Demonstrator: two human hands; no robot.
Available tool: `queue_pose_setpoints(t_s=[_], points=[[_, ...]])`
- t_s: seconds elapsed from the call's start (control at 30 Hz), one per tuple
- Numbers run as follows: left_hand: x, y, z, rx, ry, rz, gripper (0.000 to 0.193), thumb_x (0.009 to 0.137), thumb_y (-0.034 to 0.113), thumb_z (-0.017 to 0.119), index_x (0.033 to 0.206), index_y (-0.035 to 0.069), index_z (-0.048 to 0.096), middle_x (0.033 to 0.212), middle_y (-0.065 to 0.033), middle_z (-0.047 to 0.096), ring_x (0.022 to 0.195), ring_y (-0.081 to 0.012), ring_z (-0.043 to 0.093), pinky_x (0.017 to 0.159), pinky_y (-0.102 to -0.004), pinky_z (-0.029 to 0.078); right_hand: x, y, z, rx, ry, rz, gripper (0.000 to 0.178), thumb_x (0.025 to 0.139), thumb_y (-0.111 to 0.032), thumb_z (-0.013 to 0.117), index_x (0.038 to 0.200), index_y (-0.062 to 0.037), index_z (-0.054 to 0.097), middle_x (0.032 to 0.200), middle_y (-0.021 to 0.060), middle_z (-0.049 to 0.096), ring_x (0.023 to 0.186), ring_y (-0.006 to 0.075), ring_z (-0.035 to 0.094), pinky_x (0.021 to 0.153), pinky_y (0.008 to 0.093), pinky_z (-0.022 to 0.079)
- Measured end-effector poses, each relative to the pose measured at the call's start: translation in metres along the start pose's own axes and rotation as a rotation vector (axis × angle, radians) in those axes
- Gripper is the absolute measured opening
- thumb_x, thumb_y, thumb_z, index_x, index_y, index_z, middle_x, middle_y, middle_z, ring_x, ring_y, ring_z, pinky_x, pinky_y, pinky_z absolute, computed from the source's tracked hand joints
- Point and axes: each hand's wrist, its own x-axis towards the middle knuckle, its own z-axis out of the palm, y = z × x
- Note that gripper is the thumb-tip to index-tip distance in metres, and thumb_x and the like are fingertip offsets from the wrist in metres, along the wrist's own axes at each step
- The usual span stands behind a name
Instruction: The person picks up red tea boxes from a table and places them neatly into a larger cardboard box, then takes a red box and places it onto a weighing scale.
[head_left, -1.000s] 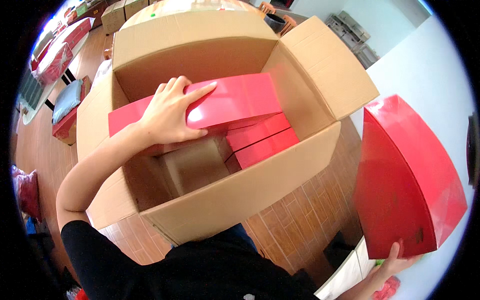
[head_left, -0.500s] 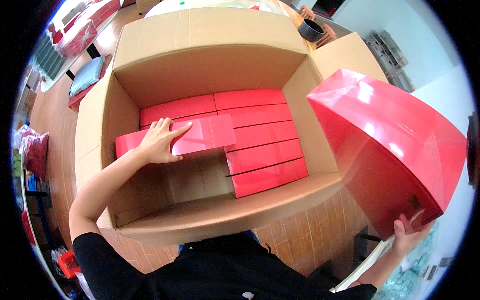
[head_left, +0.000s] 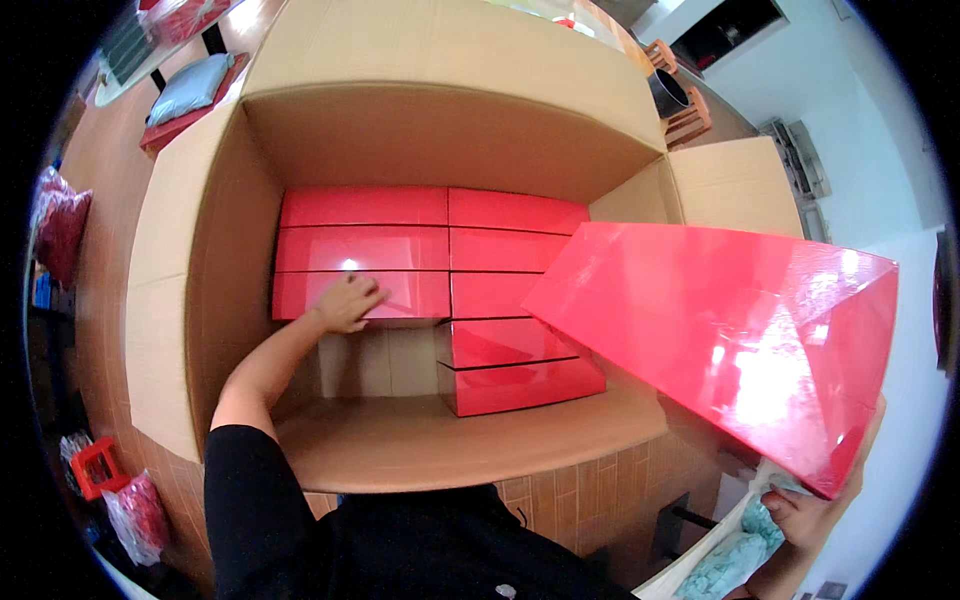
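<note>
A big brown cardboard carton [head_left: 420, 450] holds glossy red boxes [head_left: 365, 205] set side by side in two columns. My left hand [head_left: 350, 303] rests on top of the nearest red box [head_left: 420, 297] of the left column, its fingers loosely bent and not wrapped around it. In front of that box a gap shows the carton's bare bottom. My right hand [head_left: 795, 512] grips the lower right corner of another large red box [head_left: 690, 320], which is tilted above the carton's right side. That raised box hides part of the right column and some of my right hand's fingers.
Carton flaps [head_left: 740, 185] stand folded outward. Behind, at the right, are a black pot [head_left: 668, 95] and wooden chairs [head_left: 690, 120]. A grey-blue package [head_left: 190, 90] lies at the back left. Teal wrapped things [head_left: 735, 560] lie below my right hand.
The red box under my left hand has gone down into line with the left column. My right hand's box has swung inward over the carton's right edge. The view has shifted.
</note>
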Motion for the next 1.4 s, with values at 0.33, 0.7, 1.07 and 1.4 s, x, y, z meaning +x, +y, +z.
queue_pose_setpoints(t_s=[0.33,0.7,1.07,1.4], points=[[-0.003,0.022,-0.024,-0.008,-0.131,-0.286,0.091,0.077,0.047,0.067,0.148,0.019,0.018,0.150,-0.0168,0.023,0.138,-0.0346,0.022,0.109,-0.0557,0.020,0.085,-0.090,0.071,0.030,-0.277,-0.536,0.083,0.050,-0.019,0.085,0.128,-0.0148,0.054,0.128,0.0229,0.036,0.115,0.0391,0.042,0.094,0.0483,0.038],[-0.139,-0.026,-0.324,-0.044,0.468,-0.603,0.040,0.092,0.023,0.047,0.128,0.005,0.050,0.115,-0.0156,0.060,0.100,-0.0297,0.060,0.089,-0.0422,0.046,0.104,-0.190,0.243,0.265,-0.406,-0.897,0.084,0.054,-0.030,0.085,0.131,-0.0209,0.053,0.121,0.0223,0.038,0.111,0.0368,0.040,0.095,0.0465,0.034],[-0.385,0.121,-0.211,-0.757,0.994,-1.065,0.034,0.094,0.011,0.048,0.127,0.001,0.051,0.116,-0.0111,0.059,0.109,-0.0182,0.055,0.097,-0.0321,0.041,0.085,-0.182,0.321,0.466,-0.475,-0.789,0.090,0.058,-0.032,0.086,0.137,-0.0146,0.046,0.127,0.0230,0.035,0.117,0.0377,0.036,0.101,0.0488,0.030],[-0.425,0.186,-0.134,-1.024,1.070,-1.349,0.034,0.097,0.015,0.047,0.127,0.000,0.050,0.115,-0.0107,0.059,0.109,-0.0187,0.054,0.098,-0.0316,0.041,0.057,-0.248,0.427,0.192,-0.406,-0.835,0.083,0.063,-0.038,0.079,0.138,-0.0261,0.045,0.118,0.0259,0.044,0.108,0.0386,0.043,0.091,0.0481,0.035]])
